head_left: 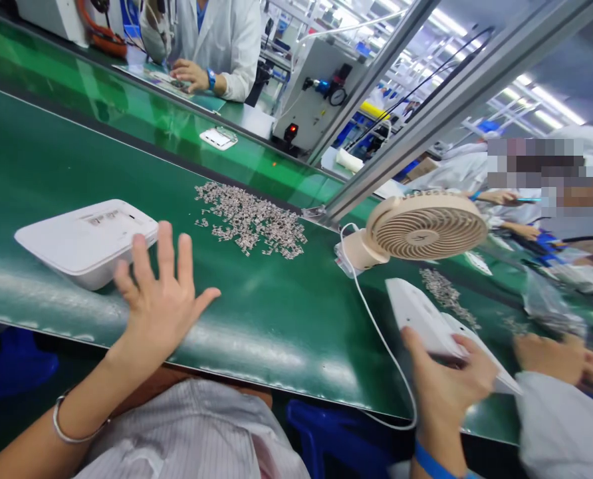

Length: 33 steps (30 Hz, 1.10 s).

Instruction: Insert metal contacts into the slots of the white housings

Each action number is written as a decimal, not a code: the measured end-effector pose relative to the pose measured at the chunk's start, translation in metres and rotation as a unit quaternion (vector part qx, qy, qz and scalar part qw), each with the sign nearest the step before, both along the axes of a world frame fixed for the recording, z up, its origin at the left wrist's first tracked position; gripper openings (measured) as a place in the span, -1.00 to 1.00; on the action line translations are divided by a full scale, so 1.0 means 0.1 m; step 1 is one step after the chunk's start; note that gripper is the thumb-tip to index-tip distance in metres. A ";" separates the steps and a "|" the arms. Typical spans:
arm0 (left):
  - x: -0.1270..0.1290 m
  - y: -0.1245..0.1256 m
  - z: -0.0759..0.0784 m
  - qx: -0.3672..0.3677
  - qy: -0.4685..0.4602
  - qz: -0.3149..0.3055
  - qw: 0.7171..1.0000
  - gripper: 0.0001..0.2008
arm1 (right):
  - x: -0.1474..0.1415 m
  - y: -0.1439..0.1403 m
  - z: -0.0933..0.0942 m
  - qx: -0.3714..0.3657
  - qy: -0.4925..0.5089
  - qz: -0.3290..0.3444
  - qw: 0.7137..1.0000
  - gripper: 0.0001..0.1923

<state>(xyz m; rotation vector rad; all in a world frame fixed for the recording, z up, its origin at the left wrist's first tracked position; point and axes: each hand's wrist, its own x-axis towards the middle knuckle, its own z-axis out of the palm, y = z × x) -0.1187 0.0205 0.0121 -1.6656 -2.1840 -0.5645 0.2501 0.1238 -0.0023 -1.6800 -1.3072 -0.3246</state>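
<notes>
A casing (77,236) lies on the table (296,326), left of the left hand (164,306). A heap of small parts (249,216) lies beyond that hand, to its right. Another casing (421,316) is in the right hand (451,382); beyond are a fan (426,229) and a second heap (446,294). A co-worker's hand (550,358) is farther right.

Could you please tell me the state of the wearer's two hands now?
Left hand: open and spread, with nothing visible in its grip.
Right hand: closed on a white casing.
</notes>
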 end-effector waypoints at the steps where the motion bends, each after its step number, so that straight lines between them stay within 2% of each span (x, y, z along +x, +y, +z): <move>1: 0.06 -0.02 -0.01 -0.003 0.000 -0.042 0.999 -0.23 | -0.17 -0.09 0.00 0.008 -0.027 0.075 0.997 -0.48; 3: 0.18 -0.04 -0.03 -0.020 -0.004 -0.135 0.991 -0.24 | -0.54 -0.29 0.02 -0.013 -0.074 0.264 0.962 -0.48; 5: 0.26 -0.07 -0.04 -0.028 -0.012 -0.202 0.979 -0.28 | -0.90 -0.45 0.06 -0.036 -0.096 0.421 0.901 -0.46; 7: 0.28 -0.09 -0.05 -0.024 -0.012 -0.230 0.973 -0.42 | -1.18 -0.50 0.12 -0.072 -0.100 0.524 0.843 -0.41; 9: 0.26 -0.12 -0.06 -0.016 -0.006 -0.235 0.972 -0.60 | -1.37 -0.40 0.19 -0.113 -0.078 0.576 0.806 -0.42; 11: 0.22 -0.14 -0.09 -0.010 -0.003 -0.225 0.974 -0.69 | -1.51 -0.16 0.25 -0.137 -0.041 0.575 0.806 -0.56; 13: 0.19 -0.16 -0.11 0.000 -0.007 -0.209 0.978 -0.69 | -1.65 0.14 0.26 -0.158 -0.004 0.536 0.829 -0.74; 15: 0.16 -0.19 -0.11 0.004 -0.008 -0.200 0.980 -0.68 | -1.79 0.43 0.23 -0.191 0.019 0.512 0.838 -0.75; 18: 0.15 -0.22 -0.08 0.011 0.003 -0.183 0.983 -0.74 | -1.94 0.68 0.12 -0.213 -0.010 0.520 0.827 -0.77; 20: 0.18 -0.25 -0.06 0.027 0.020 -0.152 0.988 -0.80 | -1.99 0.73 0.05 -0.209 -0.059 0.527 0.822 -0.84; 23: 0.29 -0.30 -0.05 0.065 0.037 -0.112 0.991 -0.70 | -2.01 0.70 -0.02 -0.184 -0.126 0.523 0.822 -0.90; 26: 0.42 -0.34 -0.06 0.073 -0.013 -0.160 0.984 -0.53 | -2.00 0.65 -0.04 -0.169 -0.155 0.520 0.823 -0.85; 29: 0.46 -0.37 -0.06 0.061 -0.056 -0.203 0.976 -0.42 | -1.96 0.63 -0.05 -0.153 -0.145 0.506 0.837 -0.85; 33: 0.41 -0.39 -0.04 0.055 -0.033 -0.177 0.982 -0.55 | -1.93 0.59 -0.03 -0.139 -0.114 0.503 0.845 -0.86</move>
